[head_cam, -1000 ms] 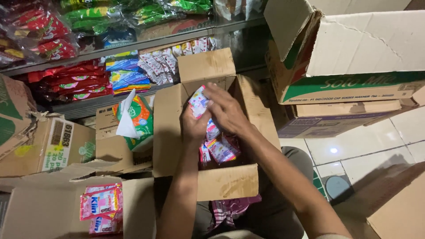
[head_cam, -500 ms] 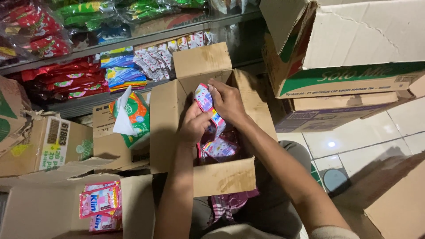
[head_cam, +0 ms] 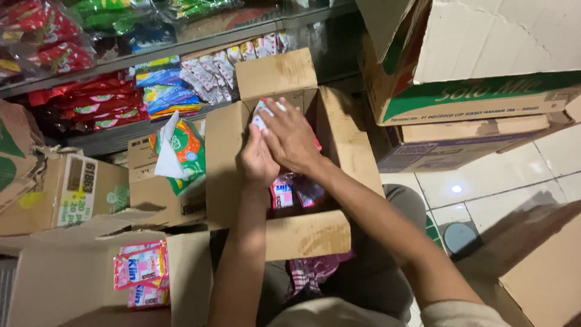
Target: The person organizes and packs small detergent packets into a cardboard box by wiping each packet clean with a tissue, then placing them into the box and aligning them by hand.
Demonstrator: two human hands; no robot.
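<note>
shelf: metal, holding red packets and blue-yellow sachet strips
left boxes: brown carton beside a box with a green-orange bag
near box: open, pink sachets inside
right: stacked white-green cartons
floor: pale tiles

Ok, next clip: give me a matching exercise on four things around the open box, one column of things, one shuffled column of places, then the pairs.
Things:
1. pink sachet strip
2. pink packets
3. green and white carton
4. red packs

Places:
A. on the shelf at upper left
B. between the left hand and right hand, over the open brown box
C. stacked on boxes at upper right
D. in the carton at lower left

Pairs: 1-B, 2-D, 3-C, 4-A
</note>
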